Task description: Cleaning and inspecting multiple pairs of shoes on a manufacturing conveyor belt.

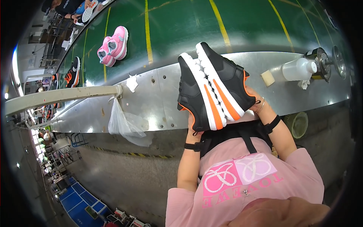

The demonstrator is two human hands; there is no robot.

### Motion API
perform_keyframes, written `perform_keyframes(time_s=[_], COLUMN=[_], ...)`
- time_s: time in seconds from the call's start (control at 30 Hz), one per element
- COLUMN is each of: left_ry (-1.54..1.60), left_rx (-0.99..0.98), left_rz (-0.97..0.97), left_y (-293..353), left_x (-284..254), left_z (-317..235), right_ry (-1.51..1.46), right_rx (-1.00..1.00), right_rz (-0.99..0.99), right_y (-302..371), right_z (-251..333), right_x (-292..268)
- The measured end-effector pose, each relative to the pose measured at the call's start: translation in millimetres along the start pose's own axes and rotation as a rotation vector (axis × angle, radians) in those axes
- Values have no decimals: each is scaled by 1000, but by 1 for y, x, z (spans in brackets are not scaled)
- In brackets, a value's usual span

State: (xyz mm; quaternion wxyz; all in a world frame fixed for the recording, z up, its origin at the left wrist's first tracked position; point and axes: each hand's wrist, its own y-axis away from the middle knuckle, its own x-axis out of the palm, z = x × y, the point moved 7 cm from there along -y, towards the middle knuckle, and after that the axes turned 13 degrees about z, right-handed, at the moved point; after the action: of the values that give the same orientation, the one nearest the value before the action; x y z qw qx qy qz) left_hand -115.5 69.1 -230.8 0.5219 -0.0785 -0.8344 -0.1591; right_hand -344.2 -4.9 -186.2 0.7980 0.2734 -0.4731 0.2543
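Left hand [191, 122] and right hand [255, 101] each grip heel end of one shoe (fingers mostly hidden): left sneaker [192, 90], right sneaker [227, 73], black uppers, orange collar trim. Thick white soles [209, 69], wavy-edged, face each other, touching or nearly so. Long axes near parallel; toes point away toward green belt [177, 22], leaning left. Pair held above metal tabletop's [162, 109] front edge, room between crumpled plastic bag [126, 123] and sponge block [267, 78].
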Motion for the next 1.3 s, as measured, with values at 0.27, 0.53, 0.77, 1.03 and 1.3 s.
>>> perform_keyframes(time_s=[0.27, 0.53, 0.77, 1.03, 1.3], left_ry=[-84, -56, -228, -227, 57], left_rx=[2, -28, -59, -73, -34], left_rz=[12, 25, -36, -138, 179], left_y=[0, -2, 0, 8, 15], left_x=[-3, -2, 4, 0, -3], left_z=[0, -1, -6, -4, -3], right_ry=[81, -25, 32, 523, 241], right_rx=[-48, 5, -8, -62, -44], right_rz=[-3, -12, 22, -134, -195], right_y=[1, 0, 1, 20, 27], right_z=[5, 1, 6, 9, 0], right_x=[2, -5, 13, -16, -19])
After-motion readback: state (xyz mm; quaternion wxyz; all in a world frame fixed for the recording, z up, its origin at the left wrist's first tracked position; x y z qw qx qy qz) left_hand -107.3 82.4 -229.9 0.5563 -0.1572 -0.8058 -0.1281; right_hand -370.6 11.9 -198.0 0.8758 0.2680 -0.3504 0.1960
